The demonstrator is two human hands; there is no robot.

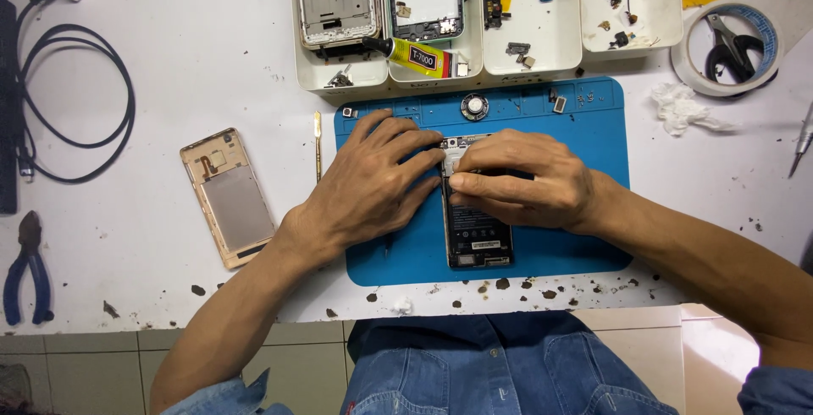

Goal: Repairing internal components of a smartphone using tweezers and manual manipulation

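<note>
While both hands press down on an opened phone lying on the blue mat, its battery showing, the work looks to be mid-repair. The left hand lies flat, fingers spread, steadying the phone's left edge; the right hand has fingers curled, pinching something small at its upper part. A steady, fine fingertip pull or press likely comes next. Left of the mat lies a gold back cover; beyond the mat sit white parts trays and a glue tube.
</note>
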